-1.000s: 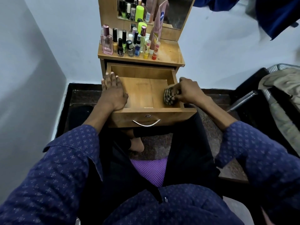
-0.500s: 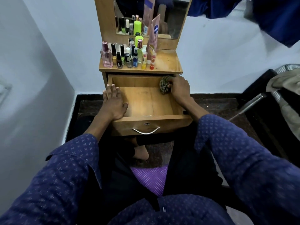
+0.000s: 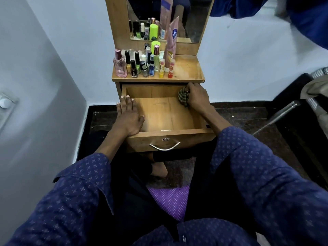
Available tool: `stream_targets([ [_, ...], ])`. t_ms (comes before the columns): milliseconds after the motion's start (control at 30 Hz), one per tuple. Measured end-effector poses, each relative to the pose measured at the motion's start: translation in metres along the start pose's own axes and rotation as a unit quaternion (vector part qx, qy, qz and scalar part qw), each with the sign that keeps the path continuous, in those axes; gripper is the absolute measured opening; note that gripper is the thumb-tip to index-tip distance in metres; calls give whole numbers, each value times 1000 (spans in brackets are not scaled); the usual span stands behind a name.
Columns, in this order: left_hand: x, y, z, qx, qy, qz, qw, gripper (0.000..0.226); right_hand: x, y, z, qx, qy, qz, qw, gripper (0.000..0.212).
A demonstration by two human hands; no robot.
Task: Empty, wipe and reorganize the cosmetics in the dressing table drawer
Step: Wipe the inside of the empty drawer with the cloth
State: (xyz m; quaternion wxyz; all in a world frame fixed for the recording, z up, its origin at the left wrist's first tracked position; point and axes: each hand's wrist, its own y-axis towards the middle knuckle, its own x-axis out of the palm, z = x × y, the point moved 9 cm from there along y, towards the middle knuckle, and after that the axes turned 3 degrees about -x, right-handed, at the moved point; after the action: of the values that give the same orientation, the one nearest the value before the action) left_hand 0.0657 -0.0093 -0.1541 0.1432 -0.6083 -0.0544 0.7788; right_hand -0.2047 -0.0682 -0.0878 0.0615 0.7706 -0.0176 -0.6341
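Observation:
The wooden drawer [image 3: 170, 137] of the dressing table stands pulled out with nothing lying on its bottom. My right hand [image 3: 197, 98] grips a bunched checked cloth [image 3: 183, 98] pressed into the drawer's far right corner. My left hand [image 3: 128, 116] lies flat, fingers spread, on the drawer's left wall. Several cosmetics [image 3: 142, 63] stand crowded on the left part of the tabletop [image 3: 186, 70]: a pink perfume bottle [image 3: 120, 64], nail polish bottles, small spray bottles, lip balm sticks and a tall pink tube [image 3: 171, 43] leaning on the mirror frame.
The mirror [image 3: 193, 18] rises behind the tabletop. White walls close in on the left and behind. A metal chair leg [image 3: 280, 112] and piled clothes [image 3: 317, 91] stand at the right. Blue garments [image 3: 301, 13] hang at the top right. My knees flank the drawer front.
My right hand has carried the cloth from the drawer's near right side to its far right corner. My left hand has stayed on the left wall.

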Motion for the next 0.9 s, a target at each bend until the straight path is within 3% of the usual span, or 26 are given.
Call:
stream_targets([
  [67,1,0,-1,0,6,2,1000,81,3,4,0,-17,-26,-21,999,41],
  [267,2,2,-2,1,3,1,1000,82,-3,-24,-2,-25,-26,4,999,14],
  [433,1,4,-2,0,8,-1,1000,82,-11,-30,11,-23,21,2,1000,29],
  [633,-1,2,-1,1,-6,0,1000,81,-11,-48,18,-64,35,-160,984,45],
  [767,-1,2,-1,1,-8,-1,1000,81,-29,-99,35,-25,136,-112,984,34],
  [900,-1,2,-2,3,-10,2,1000,80,-32,-116,39,-5,161,-135,978,29],
])
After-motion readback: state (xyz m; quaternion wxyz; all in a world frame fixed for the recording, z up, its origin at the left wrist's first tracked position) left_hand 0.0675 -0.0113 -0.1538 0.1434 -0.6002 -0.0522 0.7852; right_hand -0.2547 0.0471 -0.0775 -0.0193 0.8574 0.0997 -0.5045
